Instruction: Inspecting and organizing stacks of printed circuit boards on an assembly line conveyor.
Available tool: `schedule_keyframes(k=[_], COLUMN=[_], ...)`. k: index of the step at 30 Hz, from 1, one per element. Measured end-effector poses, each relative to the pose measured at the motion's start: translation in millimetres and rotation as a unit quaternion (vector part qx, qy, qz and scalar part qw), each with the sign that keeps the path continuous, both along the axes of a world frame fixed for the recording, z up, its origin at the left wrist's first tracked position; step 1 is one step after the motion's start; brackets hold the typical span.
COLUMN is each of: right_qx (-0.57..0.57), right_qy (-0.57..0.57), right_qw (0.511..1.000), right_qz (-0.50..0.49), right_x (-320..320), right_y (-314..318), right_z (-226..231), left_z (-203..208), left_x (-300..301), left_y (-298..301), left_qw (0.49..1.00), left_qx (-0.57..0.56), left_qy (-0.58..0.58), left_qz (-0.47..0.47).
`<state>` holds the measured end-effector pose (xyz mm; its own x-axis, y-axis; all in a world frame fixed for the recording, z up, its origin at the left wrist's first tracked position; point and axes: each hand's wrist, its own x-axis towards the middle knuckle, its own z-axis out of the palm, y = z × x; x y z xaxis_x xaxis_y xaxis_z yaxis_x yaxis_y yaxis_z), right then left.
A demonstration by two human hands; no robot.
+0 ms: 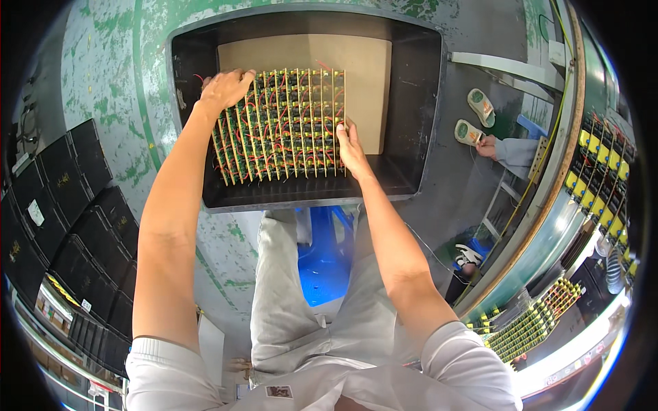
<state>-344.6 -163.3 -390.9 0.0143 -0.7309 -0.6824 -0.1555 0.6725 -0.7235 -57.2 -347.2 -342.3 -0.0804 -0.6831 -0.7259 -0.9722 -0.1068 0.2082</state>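
Head view: board block (284, 127), i.e. thin tan strips on edge with green, black and yellow parts and red wires between, is inside the black bin (428, 103), over the cardboard sheet (370, 89), toward the left and near side of it. Left hand (229, 88) is on the block's far left corner, fingers bent and close together over the strip ends; tips partly hidden, so can't tell if it's pinching or just bearing down. Right hand (353, 151) is at the right side: thumb over the outermost strip, fingers outside it, looks like a pinch on that edge; rest of the fingers hidden. Hands sit on opposite sides, probably because the strips lean on each other and the leftmost ones splay at the near end; squeezing from both sides would keep them in line. Cardboard probably there to spare the boards from the hard bin floor. Bin is just past the person's knees, so both arms reach in without much stretch. Blue stool (319, 274) between the legs. Black crates (75, 205) to the left, more board panels (521, 332) on the right.
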Motion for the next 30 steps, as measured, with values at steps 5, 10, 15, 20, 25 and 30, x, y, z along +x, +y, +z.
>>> schedule_keyframes(k=[5,10,15,20,25,30], right_qx=[-0.116,-0.066,-0.063,-0.168,-0.29,-0.311], right_qy=[0.022,0.053,-0.187,-0.302,-0.264,-0.188], right_qw=[0.993,0.996,0.98,0.935,0.869,0.833], right_qz=[-0.024,0.037,0.005,-0.079,-0.303,-0.417], right_x=[-9.1,-27.2,-77.3,-164.7,-258.6,-286.6], right_y=[-3.2,-4.7,-13.6,-1.6,-3.0,-37.3], right_z=[-18.6,71.1,253.2,398.8,470.3,526.5], left_z=[-23.2,12.4,121.3,278.8,379.0,492.4], left_x=[-0.9,-40.0,-138.1,-257.2,-346.4,-393.1], left_y=[-8.0,19.5,8.4,-39.6,-94.7,-132.2], left_qw=[0.998,0.959,0.877,0.784,0.734,0.738], left_qx=[-0.04,-0.28,-0.309,-0.184,-0.099,0.208], left_qy=[-0.013,-0.003,0.333,0.575,0.67,0.64], left_qz=[-0.044,0.049,0.155,0.144,0.057,0.046])
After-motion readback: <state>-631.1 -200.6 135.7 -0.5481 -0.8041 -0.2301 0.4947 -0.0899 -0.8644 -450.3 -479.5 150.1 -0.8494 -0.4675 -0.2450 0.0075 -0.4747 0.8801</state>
